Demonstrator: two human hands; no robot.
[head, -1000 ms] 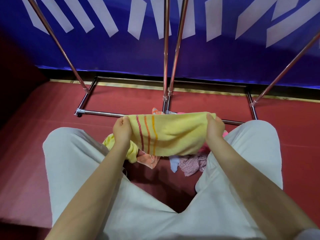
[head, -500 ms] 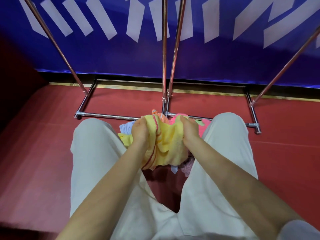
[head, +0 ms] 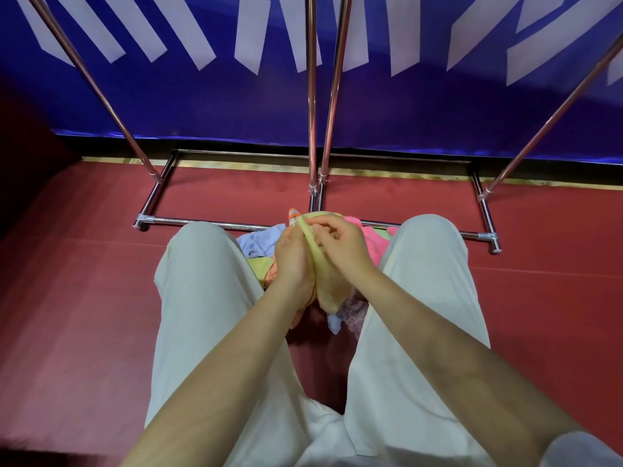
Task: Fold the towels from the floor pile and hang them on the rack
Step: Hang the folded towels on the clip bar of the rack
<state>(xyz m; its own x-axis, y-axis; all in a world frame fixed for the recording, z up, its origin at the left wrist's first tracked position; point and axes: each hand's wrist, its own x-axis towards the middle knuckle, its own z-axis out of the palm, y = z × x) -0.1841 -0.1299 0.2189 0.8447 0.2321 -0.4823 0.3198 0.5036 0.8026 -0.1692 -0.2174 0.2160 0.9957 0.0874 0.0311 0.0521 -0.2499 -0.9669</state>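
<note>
Towel sits pinched between your two hands, directly above the pile at your knees. Your left hand grips it from nine o'clock, your right hand from three o'clock, palms nearly meeting. Its long axis runs twelve to six, hanging down past your wrists. The rack stands at twelve o'clock, both hands about equally near. It's yellow, soft, doubled into a narrow band.
</note>
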